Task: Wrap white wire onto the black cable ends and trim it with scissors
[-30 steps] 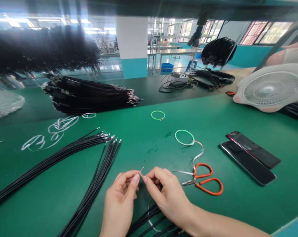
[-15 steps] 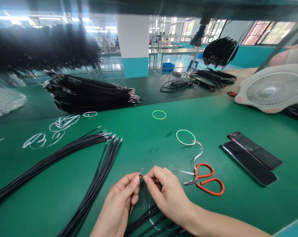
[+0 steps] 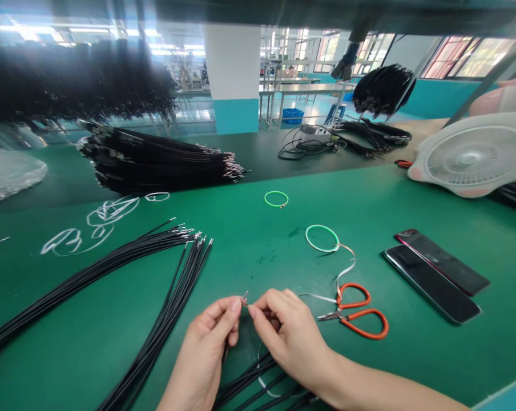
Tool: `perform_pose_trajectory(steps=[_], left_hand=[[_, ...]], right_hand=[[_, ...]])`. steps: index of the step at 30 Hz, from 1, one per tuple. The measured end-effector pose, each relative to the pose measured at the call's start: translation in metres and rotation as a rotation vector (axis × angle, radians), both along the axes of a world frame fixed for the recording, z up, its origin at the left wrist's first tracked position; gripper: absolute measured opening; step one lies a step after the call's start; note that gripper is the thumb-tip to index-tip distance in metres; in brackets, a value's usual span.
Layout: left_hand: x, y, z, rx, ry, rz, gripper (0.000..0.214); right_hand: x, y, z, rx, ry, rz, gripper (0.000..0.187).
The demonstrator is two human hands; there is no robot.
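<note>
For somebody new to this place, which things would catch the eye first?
Probably the orange-handled scissors on the green tabletop, just right of the right hand. Front centre, the left hand pinches a thin wire end. Then the heaped black cables, back left, and the white fan, right edge.

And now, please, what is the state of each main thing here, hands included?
Left hand: pinching a thin wire
Right hand: pinched shut at that wire
Scissors: lying flat, handles spread
Front phone: dark screen up
Rear phone: lying flat
Fan: unclear whether running
Black cables: lying, gently curved
</note>
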State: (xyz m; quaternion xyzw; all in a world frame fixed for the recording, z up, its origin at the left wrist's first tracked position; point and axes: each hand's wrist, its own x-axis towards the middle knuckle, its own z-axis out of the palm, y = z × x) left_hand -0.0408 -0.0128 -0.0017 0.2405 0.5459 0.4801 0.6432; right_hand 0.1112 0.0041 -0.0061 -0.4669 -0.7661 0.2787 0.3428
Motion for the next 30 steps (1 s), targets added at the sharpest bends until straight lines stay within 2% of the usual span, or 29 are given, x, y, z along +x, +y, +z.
perform_pose_trajectory(steps=[4,8,16,22,30], left_hand=[[-0.0003,0.0,0.0027,0.049,0.091,-0.039,0.029],[0.0019,0.0006,-0.0021,0.099,0.212,-0.032,0.029],[0.0036,-0.0014,-0.0036,0.128,0.308,-0.035,0.03],[0.0032,-0.002,-0.0048,0.128,0.282,-0.069,0.03],[0.0025,-0.002,-0.0027,0.062,0.141,-0.097,0.032]], right_hand=[[-0.0001,0.0007,0.0004,-0.025,-0.002,-0.043,0.023],[-0.0016,-0.0026,0.0024,-0.018,-0.01,-0.041,0.024],[-0.0029,-0.0041,0.0029,-0.005,-0.041,-0.047,0.023],[-0.0018,-0.0024,0.0034,-0.019,-0.032,-0.044,0.023],[-0.0013,-0.0028,0.0029,-0.04,-0.008,-0.023,0.02]])
